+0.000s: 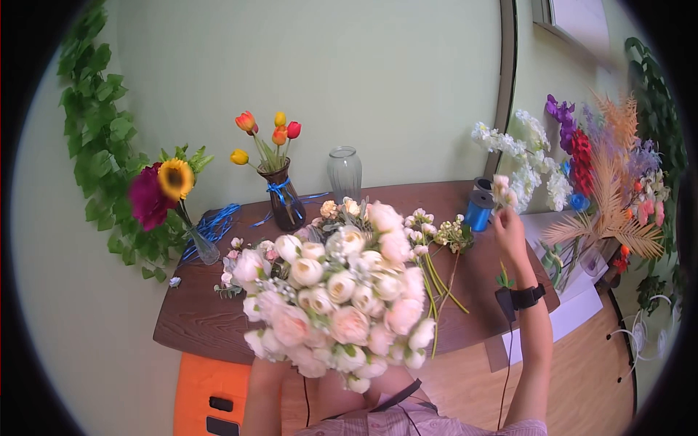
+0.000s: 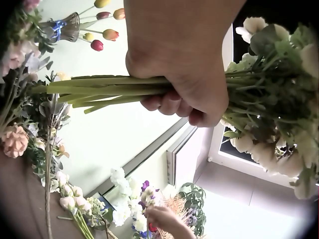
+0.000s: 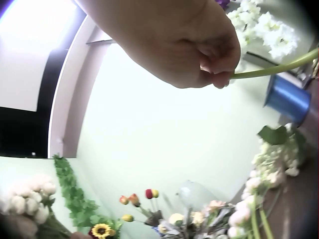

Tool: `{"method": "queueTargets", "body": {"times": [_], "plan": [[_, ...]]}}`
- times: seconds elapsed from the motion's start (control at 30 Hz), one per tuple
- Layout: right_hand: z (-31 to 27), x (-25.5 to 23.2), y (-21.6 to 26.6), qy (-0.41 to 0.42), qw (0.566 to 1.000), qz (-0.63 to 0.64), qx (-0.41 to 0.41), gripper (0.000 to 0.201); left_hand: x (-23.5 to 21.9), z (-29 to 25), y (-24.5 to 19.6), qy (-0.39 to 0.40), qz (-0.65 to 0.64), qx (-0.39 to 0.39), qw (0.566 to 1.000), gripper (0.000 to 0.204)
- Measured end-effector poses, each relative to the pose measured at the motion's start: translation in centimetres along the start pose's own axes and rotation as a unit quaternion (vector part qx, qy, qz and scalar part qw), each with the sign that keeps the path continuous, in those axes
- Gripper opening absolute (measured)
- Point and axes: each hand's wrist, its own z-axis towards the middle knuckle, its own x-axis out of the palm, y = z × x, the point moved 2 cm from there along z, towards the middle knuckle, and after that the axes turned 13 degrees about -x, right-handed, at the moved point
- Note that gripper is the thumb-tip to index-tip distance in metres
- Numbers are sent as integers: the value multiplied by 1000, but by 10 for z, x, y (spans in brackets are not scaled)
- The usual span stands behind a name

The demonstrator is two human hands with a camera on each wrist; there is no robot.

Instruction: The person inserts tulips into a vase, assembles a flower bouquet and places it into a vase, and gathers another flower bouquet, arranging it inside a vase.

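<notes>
My left hand (image 2: 184, 74) grips the green stems (image 2: 109, 89) of a large bouquet (image 1: 342, 291) of white and pale pink artificial flowers. In the head view the blossoms hide that hand. Off to the right, my raised right hand (image 1: 510, 231) pinches a flower stem (image 3: 274, 69) between thumb and fingertips. Small pale buds (image 1: 503, 190) show just above it in the head view. Behind the bouquet, more loose flower sprays (image 1: 422, 227) lie on the dark wooden table (image 1: 203, 305), their stems pointing toward the front edge.
A clear glass vase (image 1: 344, 174) stands at the back, beside a brown vase (image 1: 285, 203) of tulips. At left is a small vase (image 1: 203, 247) with a sunflower, near blue ribbon strands (image 1: 214, 225). A blue ribbon spool (image 1: 478, 209) sits by the right hand. Tall flowers (image 1: 582, 167) crowd the right.
</notes>
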Motion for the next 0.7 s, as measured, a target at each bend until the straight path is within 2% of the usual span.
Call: {"method": "queueTargets", "body": {"times": [0.03, 0.07, 0.1, 0.13, 0.17, 0.23, 0.3, 0.37, 0.4, 0.43, 0.53, 0.57, 0.6, 0.67, 0.7], "plan": [[7, 0, 25, 0, 1000, 0, 0, 12, 2, 4, -7, 1, 2, 10, 1000, 28], [13, 0, 52, -14, 998, 61, -28, 11, 7, 5, -13, 3, 5, 20, 1000, 27], [16, 0, 75, -27, 991, 120, -56, 10, 8, -3, 1, 6, 7, 31, 999, 27], [16, 3, 92, 10, 981, 193, -11, 9, 10, -1, 0, 8, 10, 41, 999, 27], [15, 8, 108, 48, 963, 264, 34, 9, 11, -18, 29, 10, 12, 51, 999, 27], [12, 17, 143, 64, 946, 317, -28, 10, 12, -21, 41, 13, 18, 71, 997, 26], [6, 34, 167, 73, 912, 400, -54, 11, 15, -18, 37, 15, 24, 91, 995, 26], [1, 36, 194, 140, 910, 386, -55, 12, 17, -18, 37, 15, 31, 110, 993, 25], [-6, 54, 194, 136, 877, 459, -48, 14, 17, -16, 36, 14, 34, 120, 992, 25], [-7, 59, 199, 164, 876, 453, -33, 19, 30, 51, -94, 14, 37, 129, 991, 25], [-29, 63, 189, 172, 863, 472, -51, 19, 30, 54, -90, 13, 47, 156, 987, 24], [-107, 22, 131, 177, 857, 481, -58, 20, 30, 53, -88, 13, 50, 165, 985, 24], [-184, -20, 74, 182, 851, 489, -66, 20, 22, -22, 56, 14, 52, 174, 983, 24], [-56, 61, 164, 191, 838, 504, -80, 20, 23, -18, 55, 17, 57, 193, 979, 24], [-56, 61, 163, 195, 832, 512, -86, 21, 24, -16, 53, 19, 59, 202, 977, 24]]}}
